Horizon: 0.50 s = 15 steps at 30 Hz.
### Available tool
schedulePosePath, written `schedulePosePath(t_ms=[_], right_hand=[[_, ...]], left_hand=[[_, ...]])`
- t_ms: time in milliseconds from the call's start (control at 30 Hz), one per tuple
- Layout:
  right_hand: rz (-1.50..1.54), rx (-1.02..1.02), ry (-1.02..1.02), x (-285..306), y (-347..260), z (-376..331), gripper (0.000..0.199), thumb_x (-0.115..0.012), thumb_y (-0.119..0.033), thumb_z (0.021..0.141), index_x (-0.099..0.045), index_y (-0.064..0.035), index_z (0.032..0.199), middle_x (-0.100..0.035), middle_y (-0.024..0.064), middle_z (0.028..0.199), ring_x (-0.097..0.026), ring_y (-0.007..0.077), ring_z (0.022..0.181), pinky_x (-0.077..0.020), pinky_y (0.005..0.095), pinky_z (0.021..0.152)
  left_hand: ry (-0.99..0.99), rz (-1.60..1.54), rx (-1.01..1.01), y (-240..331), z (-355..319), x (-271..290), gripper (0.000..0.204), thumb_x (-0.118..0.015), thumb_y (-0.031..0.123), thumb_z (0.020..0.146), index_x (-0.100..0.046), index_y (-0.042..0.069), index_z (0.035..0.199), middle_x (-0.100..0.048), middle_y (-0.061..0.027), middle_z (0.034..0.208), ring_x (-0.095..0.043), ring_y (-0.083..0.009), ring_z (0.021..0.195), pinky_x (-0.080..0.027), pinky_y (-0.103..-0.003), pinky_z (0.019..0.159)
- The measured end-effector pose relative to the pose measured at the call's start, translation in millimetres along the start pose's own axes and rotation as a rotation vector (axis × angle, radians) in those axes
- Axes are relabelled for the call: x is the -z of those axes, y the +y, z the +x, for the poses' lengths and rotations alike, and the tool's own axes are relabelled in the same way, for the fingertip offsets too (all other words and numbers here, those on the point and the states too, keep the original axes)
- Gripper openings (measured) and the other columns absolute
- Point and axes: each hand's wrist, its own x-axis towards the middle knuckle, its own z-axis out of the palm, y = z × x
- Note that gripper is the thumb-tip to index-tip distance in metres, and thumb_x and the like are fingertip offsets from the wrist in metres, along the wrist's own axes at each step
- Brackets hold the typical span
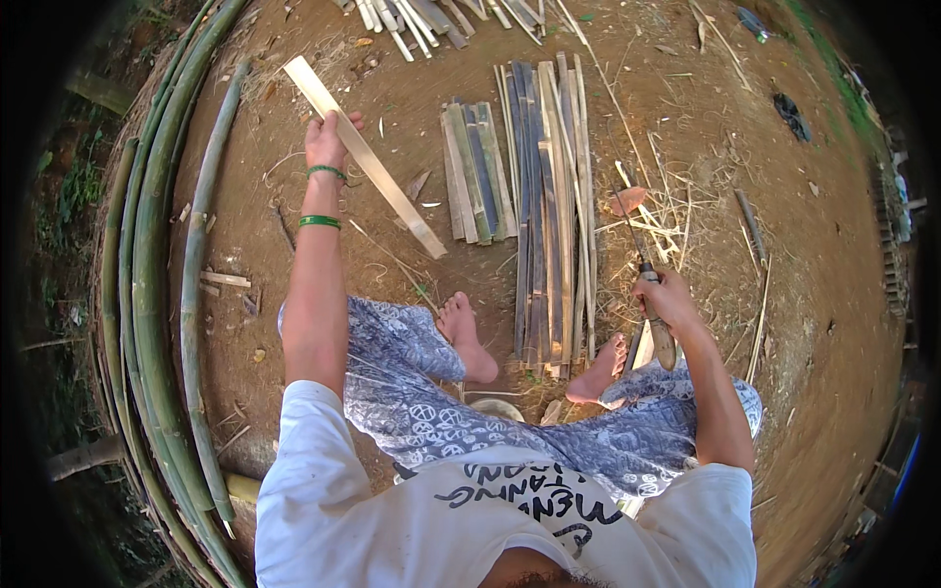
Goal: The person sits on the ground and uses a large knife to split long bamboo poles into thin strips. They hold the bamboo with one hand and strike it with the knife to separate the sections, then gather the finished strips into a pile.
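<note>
My left hand [325,140] is closed around a pale, flat bamboo slat [377,176], held slantwise in front of me, its near end pointing to the right. In my right hand [668,297] is a long knife [635,233], gripped by its handle near my right foot. Its thin dark blade points away from me, and the butt of the handle sticks out below my fist. Between and beyond my feet lies a bundle of long bamboo strips [549,216], some dark-skinned. Shorter bamboo pieces [477,176] rest to the left of it.
Long green bamboo poles [152,265] line the left side, with a single greyish pole [201,225] beside them. More split strips [412,20] lie at the far edge. Shavings [671,220] and a dark stick [751,227] are scattered on the earth at right.
</note>
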Motion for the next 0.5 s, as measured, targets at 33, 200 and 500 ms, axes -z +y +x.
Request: schedulePosePath(t_ms=[33, 200, 500], right_hand=[[0.008, 0.014, -0.008, 1.6, 0.2, -0.9, 0.017, -0.067, -0.012, 0.077, -0.062, 0.0027, 0.082, -0.060, 0.0064, 0.064, -0.058, 0.0141, 0.053, -0.0442, 0.0297, 0.050], [0.010, 0.036, -0.006, -3.0, -7.7, -3.6, 0.017, -0.068, -0.013, 0.076, -0.062, 0.0026, 0.081, -0.061, 0.0069, 0.064, -0.058, 0.0143, 0.053, -0.0452, 0.0296, 0.051], [0.032, 0.076, 0.005, -8.0, -17.3, -13.1, 0.015, -0.069, -0.012, 0.076, -0.063, 0.0016, 0.076, -0.061, 0.0068, 0.063, -0.058, 0.0145, 0.054, -0.0458, 0.0306, 0.050]], left_hand=[[-0.019, -0.041, 0.010, 9.4, -5.0, -6.5, 0.025, -0.042, 0.022, 0.106, -0.043, -0.002, 0.114, -0.069, -0.0215, 0.105, -0.070, -0.0251, 0.088, -0.059, -0.038, 0.079], [-0.105, -0.153, 0.164, 38.3, -48.0, -51.9, 0.025, -0.037, 0.024, 0.107, -0.047, 0.001, 0.109, -0.066, -0.0146, 0.094, -0.067, -0.0221, 0.082, -0.058, -0.036, 0.073], [-0.552, -0.782, 0.466, -12.8, -104.1, -87.9, 0.074, -0.035, 0.079, 0.089, -0.049, 0.007, 0.097, -0.044, -0.0013, 0.078, -0.040, -0.0085, 0.053, -0.034, -0.020, 0.039]])
